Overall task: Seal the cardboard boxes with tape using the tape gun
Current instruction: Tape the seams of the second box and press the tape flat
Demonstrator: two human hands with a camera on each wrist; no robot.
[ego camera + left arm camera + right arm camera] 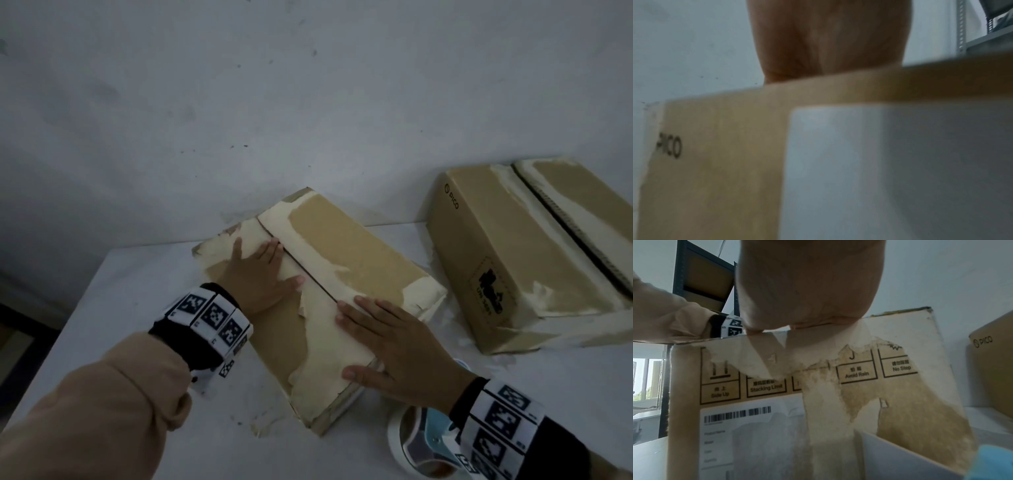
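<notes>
A worn cardboard box [346, 246] with torn, pale patches lies on the white table [144, 281], its two top flaps closed along a centre seam. My left hand [255, 270] lies flat on the left flap, fingers straight. My right hand [383, 339] presses flat on the right flap near the front edge. The box's printed side [900, 402] fills the right wrist view under my right hand [807, 288]. In the left wrist view my left hand [828, 40] rests on the box edge [715, 146]. A blue tape gun [424, 442] with a tape roll lies on the table under my right wrist.
A second cardboard box [534, 253] marked PICO stands at the right, its top flaps parted by a dark gap. A white wall [239, 102] rises just behind the table. Metal shelving [701, 280] stands to the left.
</notes>
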